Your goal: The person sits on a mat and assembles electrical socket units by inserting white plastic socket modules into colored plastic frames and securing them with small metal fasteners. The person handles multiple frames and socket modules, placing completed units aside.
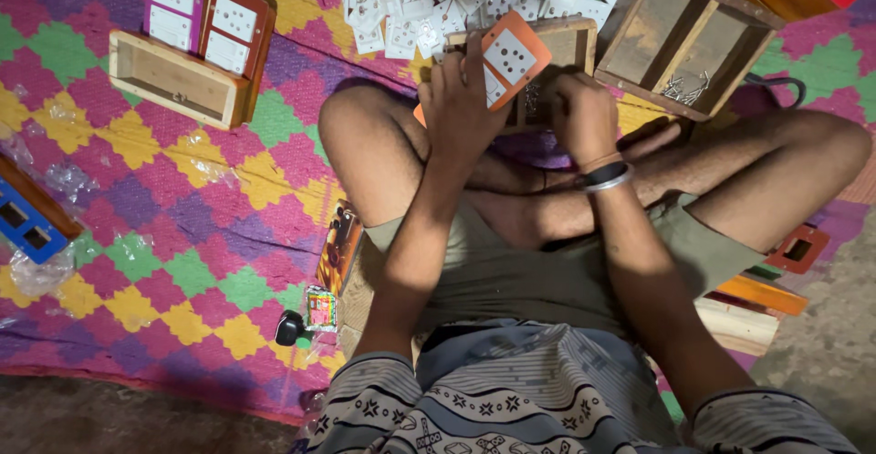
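Broadly, the work reads as partway through, judging by what lies about.

- Mat point(182, 235): patterned woven floor mat in pink, yellow, green and purple; the person sits cross-legged on it, everything laid around the knees.
- Divided wooden tray point(680, 39), upper right: two compartments, a few loose metal screws in the right one.
- Wooden box point(173, 80), upper left: two finished-looking switch plates, one magenta, one brown-orange, lean upright against its back wall. I take these as done pieces.
- Heap of white switch modules point(438, 2) along the top edge: large, unsorted, so much seems left to fit.
- Blue plate point(27, 226) at the left edge and an orange frame point(797, 249) by the right knee lie apart, untouched.
- Orange switch plate point(513, 60): held above the lap, between the knees, over a small wooden box point(557, 48). White inserts already sit in it. Its face turns toward the camera; long axis runs diagonally, lower left to upper right.
- Left hand point(461, 107): grip closed around the plate's lower left edge.
- Right hand point(579, 116): fingers curled shut just beside the plate's lower right; whether they pinch a screw I cannot tell.
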`<state>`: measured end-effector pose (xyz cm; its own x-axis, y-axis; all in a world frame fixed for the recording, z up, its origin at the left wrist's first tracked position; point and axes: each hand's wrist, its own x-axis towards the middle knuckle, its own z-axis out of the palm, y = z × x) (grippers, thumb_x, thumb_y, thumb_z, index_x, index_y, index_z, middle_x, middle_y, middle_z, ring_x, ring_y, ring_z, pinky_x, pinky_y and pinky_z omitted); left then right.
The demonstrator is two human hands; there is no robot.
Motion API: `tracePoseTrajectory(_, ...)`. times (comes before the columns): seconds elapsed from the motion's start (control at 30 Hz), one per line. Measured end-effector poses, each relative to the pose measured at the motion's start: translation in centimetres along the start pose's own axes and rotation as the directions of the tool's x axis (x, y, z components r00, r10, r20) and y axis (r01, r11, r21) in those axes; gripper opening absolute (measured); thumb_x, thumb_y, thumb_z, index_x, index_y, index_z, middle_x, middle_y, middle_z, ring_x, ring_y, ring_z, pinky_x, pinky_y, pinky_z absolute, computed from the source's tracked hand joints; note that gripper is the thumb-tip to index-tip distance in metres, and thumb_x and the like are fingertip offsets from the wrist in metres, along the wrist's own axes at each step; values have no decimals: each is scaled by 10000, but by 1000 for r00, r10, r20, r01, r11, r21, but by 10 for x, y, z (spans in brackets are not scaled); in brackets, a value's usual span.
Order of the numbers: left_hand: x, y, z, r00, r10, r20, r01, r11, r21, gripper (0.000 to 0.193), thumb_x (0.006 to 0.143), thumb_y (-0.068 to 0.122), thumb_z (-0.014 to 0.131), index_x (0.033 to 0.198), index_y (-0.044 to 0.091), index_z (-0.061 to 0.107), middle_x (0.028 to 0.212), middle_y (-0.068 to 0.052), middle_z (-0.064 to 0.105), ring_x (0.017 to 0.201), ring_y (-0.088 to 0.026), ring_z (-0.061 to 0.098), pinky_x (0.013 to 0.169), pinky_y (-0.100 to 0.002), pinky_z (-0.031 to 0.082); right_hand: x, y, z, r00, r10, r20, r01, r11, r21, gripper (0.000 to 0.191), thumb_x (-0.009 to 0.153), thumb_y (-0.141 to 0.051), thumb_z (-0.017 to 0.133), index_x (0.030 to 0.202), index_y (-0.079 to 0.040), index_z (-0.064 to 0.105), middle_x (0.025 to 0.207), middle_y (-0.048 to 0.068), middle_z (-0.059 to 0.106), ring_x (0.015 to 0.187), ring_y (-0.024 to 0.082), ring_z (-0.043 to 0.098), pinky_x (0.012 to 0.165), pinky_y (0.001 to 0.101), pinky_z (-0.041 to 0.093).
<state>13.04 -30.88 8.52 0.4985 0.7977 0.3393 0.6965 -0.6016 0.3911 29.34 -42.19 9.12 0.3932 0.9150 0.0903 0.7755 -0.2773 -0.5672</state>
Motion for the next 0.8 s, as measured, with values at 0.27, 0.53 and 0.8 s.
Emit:
tracePoseTrajectory(0.27,-2,5,-1,980,160,120,-162,987,9,925,728,360,804,1525,102,412,1207,-105,548,1063,-314,542,847,-488,425,12,1,-33,928,306,212,-363,615,700,67,984,-12,762,985,27,708,801,33,710,658,85,617,596,241,492)
tracePoseTrajectory(0.53,-8,18,-4,954,243,174,-249,968,15,909,706,193,760,1545,95,422,1193,-91,565,1048,-276,553,840,-463,428,22,-4,-41,955,177,238,-295,660,691,95,1005,-10,706,1080,37,742,936,75,771,815,78,733,731,213,586)
tracePoseTrajectory(0.8,-7,22,-6,943,287,167,-296,955,29,856,773,266,779,1536,79,438,1190,-99,563,1019,-271,544,823,-451,429,26,-8,-30,999,54,6,-52,918,393,102,918,5,798,1011,-35,784,884,76,649,758,154,588,681,288,461)
